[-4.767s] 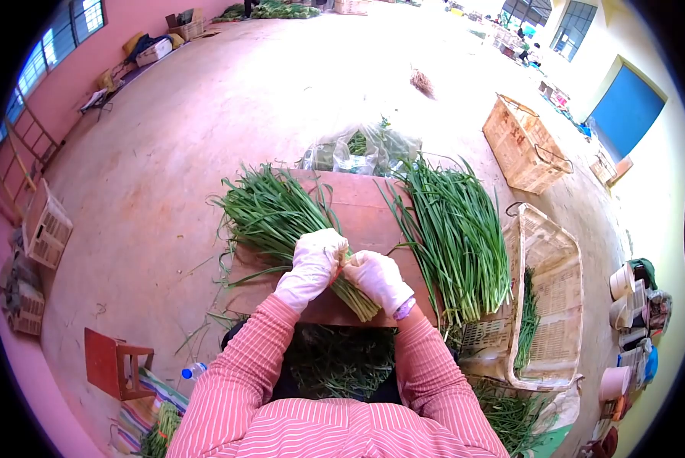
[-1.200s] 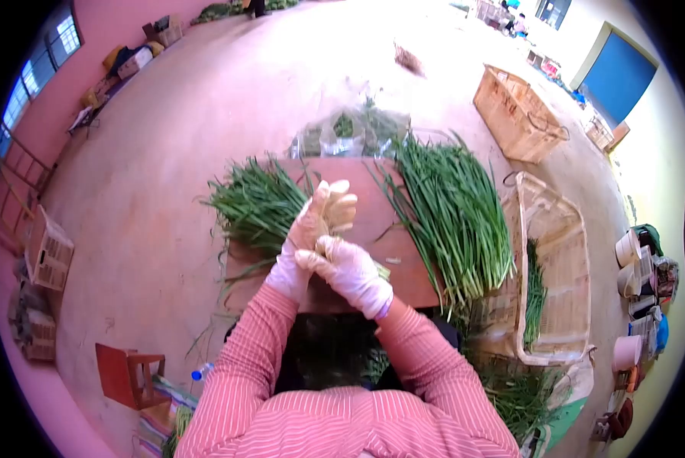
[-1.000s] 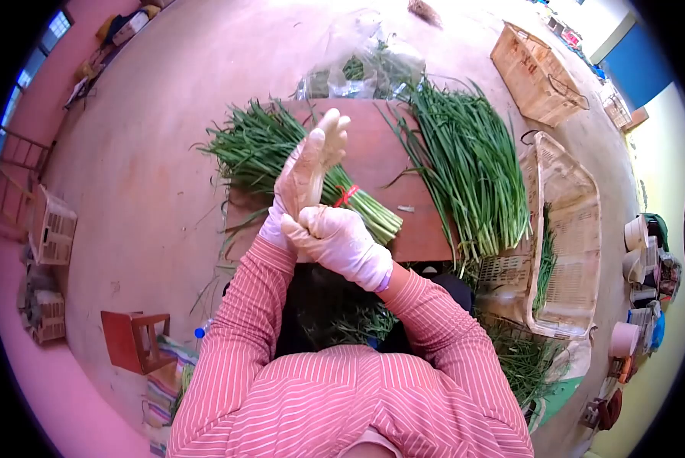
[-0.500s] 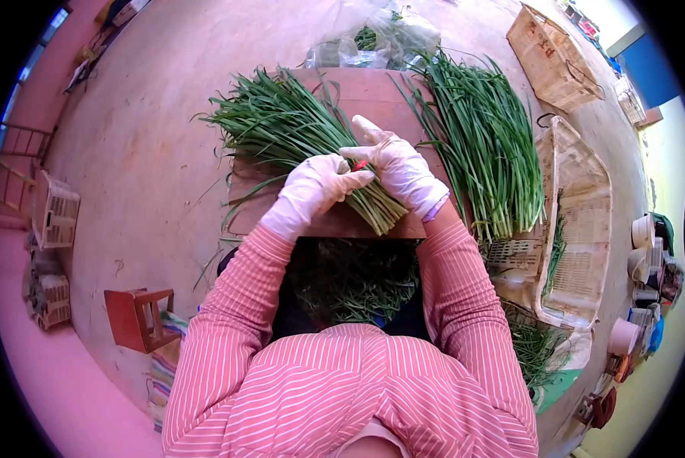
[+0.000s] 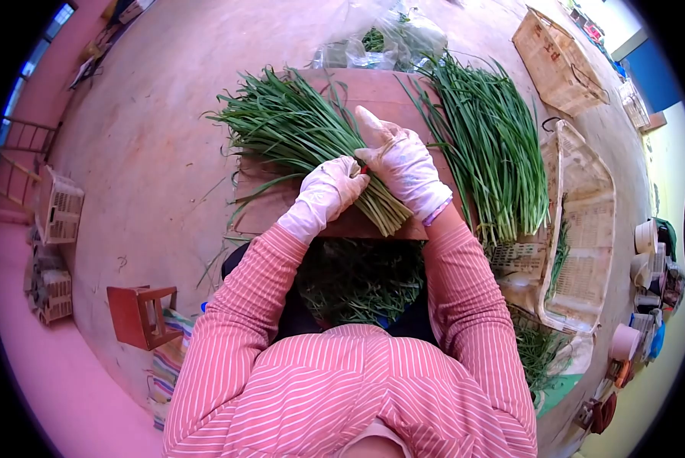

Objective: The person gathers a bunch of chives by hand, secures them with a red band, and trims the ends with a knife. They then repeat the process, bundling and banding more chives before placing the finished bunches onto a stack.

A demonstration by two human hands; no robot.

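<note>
A bunch of garlic chives (image 5: 293,126) lies slanted on the reddish board (image 5: 350,84), cut stems toward me and leaves pointing up-left. Around its stems is a red tie (image 5: 364,169). My left hand (image 5: 328,191), in a white glove, is closed at the left of the stems, thumb and fingers pinching at the tie. My right hand (image 5: 405,164), gloved too, curls against the right side of the bunch, one digit sticking up; its inner fingers are partly hidden. To the right lies a larger pile of loose garlic chives (image 5: 491,145).
A clear plastic bag (image 5: 392,38) with greens sits beyond the board. Plastic crates stand at right, one near (image 5: 586,221) and one farther (image 5: 560,61). Leaf scraps (image 5: 357,282) lie below the board's front edge. A small wooden stool (image 5: 142,314) is at left.
My left hand has drawn in tighter at the red tie, which shows less now. The right hand stays by the stems, its raised digit more upright. The whole view has shifted slightly.
</note>
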